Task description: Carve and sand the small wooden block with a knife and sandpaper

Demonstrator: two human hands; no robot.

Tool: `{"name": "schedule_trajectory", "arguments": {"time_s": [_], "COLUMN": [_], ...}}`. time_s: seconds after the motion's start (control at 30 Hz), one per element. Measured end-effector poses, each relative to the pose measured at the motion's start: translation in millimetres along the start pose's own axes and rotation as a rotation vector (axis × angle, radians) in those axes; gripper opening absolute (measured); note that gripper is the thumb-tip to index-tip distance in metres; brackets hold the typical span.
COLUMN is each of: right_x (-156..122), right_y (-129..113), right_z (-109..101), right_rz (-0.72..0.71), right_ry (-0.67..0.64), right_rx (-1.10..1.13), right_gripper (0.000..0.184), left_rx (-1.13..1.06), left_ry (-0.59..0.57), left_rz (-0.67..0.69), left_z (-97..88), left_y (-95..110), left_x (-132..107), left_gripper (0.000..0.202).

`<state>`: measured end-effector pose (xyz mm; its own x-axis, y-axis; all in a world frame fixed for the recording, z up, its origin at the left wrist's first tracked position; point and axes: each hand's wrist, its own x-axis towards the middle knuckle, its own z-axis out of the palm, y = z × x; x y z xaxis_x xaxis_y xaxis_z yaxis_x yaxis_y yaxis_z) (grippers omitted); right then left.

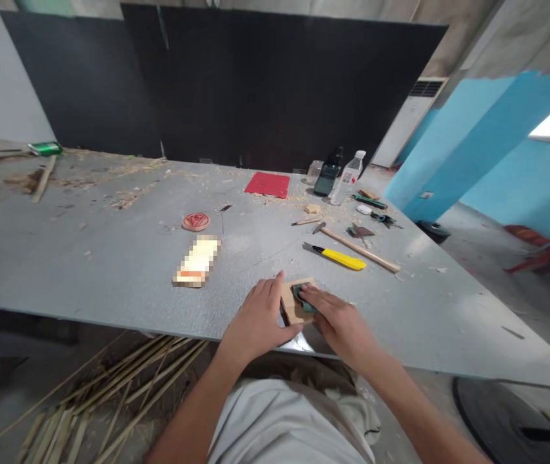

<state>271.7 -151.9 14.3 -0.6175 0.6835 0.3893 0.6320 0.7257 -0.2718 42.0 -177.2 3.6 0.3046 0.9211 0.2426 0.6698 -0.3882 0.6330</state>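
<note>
Green can (pixel 46 149) on its side on the table (pixel 124 270), well to the left of and beyond the fingers of the left hand (pixel 258 319). Bamboo strips (pixel 124 386) below the table edge, left of those fingers and nearer the body. Pixelated flat object (pixel 197 261) left of the left fingers and a little beyond; round disc (pixel 196 222) with a red design just past it. Left fingers curved along the left side of a small wooden block (pixel 294 312), thumb at its near edge, gripping it. Red sheet (pixel 268 185) lies flat, well beyond them. Block sits near the table's front edge, between the two hands. Right hand (pixel 345 325): fingers closed over a folded green sheet (pixel 309 307), pressing it on the block's top. Beyond the right fingers: yellow knife (pixel 345 259), blade bare and pointing left; then hammer (pixel 359 247), head toward the left. Farther past the right fingers stand a cup (pixel 314 172), a dark bottle (pixel 327 174) and, rightmost, a clear bottle (pixel 349 177).
</note>
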Motion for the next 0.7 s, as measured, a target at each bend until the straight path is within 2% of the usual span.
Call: {"name": "schedule_trajectory", "arguments": {"time_s": [0.23, 0.37, 0.5, 0.6, 0.7], "right_x": [-15, -8, 0, -7, -15], "right_y": [-6, -10, -26, -29, -21], "right_z": [-24, -16, -7, -14, -22], "right_rz": [-0.021, 0.030, -0.059, -0.050, 0.015], "right_ry": [-0.157, -0.115, -0.178, -0.194, -0.175], "right_rx": [-0.032, -0.122, -0.096, -0.063, -0.093], "right_gripper": [0.063, 0.062, 0.064, 0.064, 0.064], "left_rx": [-0.026, -0.043, -0.043, -0.040, -0.019], "left_ry": [-0.002, -0.014, -0.022, -0.020, -0.030], "left_rz": [0.005, 0.020, 0.027, 0.012, -0.012], "left_z": [-1.6, -2.4, -1.7, -2.3, -4.4], "left_y": [-1, -3, -4, -3, -1], "left_x": [0, 0, 2, 2, 3], "left_gripper": [0.100, 0.101, 0.106, 0.105, 0.104]}}
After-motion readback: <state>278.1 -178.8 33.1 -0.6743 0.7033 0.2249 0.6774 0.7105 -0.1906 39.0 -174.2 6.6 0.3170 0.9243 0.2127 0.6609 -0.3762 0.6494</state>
